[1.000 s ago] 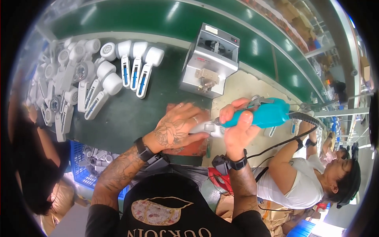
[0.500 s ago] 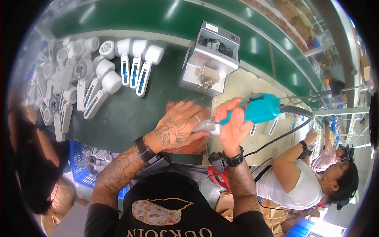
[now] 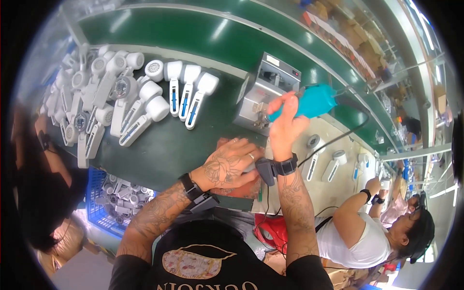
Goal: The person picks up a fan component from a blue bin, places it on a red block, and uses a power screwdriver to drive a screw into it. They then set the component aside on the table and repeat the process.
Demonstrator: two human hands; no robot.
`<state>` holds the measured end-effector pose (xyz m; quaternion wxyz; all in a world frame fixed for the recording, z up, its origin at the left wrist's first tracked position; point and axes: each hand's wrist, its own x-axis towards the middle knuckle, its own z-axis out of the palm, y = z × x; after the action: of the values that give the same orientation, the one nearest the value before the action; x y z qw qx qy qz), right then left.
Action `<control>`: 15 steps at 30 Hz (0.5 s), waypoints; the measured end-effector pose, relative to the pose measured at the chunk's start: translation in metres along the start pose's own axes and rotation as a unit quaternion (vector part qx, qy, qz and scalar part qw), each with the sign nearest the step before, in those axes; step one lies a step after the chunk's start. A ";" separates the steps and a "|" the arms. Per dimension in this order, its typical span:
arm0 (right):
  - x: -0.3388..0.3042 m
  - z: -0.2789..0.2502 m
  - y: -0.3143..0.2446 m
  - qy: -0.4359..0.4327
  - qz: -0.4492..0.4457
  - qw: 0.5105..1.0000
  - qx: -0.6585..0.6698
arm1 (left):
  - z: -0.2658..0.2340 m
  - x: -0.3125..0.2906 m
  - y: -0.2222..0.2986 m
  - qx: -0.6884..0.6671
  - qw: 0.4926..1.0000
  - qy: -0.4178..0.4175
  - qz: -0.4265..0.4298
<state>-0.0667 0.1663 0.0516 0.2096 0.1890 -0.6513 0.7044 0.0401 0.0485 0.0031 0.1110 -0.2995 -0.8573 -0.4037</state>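
Observation:
My right hand grips a teal electric screwdriver. The tool's front end is at the grey metal screw feeder, by the block on its front; whether the tip touches it I cannot tell. On the reddish mat, my left hand is closed over a white plastic part. Fingers and palm hide most of that part. Back left of this hand lie white handheld units with round heads and blue-marked handles.
Many more white units crowd the left of the green table. A blue crate of small parts stands below its edge. The screwdriver's cable crosses the right side, where a co-worker in a white shirt sits.
My right hand has lifted the screwdriver away from the white part and moved it forward to the screw feeder. The left hand stays on the part.

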 end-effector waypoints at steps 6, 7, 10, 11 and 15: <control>-0.012 -0.002 -0.023 -0.029 0.066 0.997 -0.006 | 0.001 -0.005 -0.007 0.022 1.000 0.013 0.001; -0.018 -0.010 -0.033 -0.022 0.069 0.997 0.021 | 0.001 -0.004 -0.005 0.025 0.999 0.019 -0.005; -0.044 -0.039 -0.058 -0.010 0.084 0.995 0.058 | 0.003 0.002 -0.004 0.024 0.999 0.036 -0.005; -0.052 -0.048 -0.062 -0.034 0.082 0.994 0.061 | 0.001 0.003 -0.003 0.013 1.000 0.017 -0.001; -0.075 -0.059 -0.068 -0.051 0.103 0.993 0.034 | 0.000 0.002 -0.006 0.008 1.000 -0.013 -0.005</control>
<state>0.0337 0.2259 0.0631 0.0959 0.1632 -0.6531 0.7332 0.0351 0.0462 0.0007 0.1005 -0.2998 -0.8632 -0.3936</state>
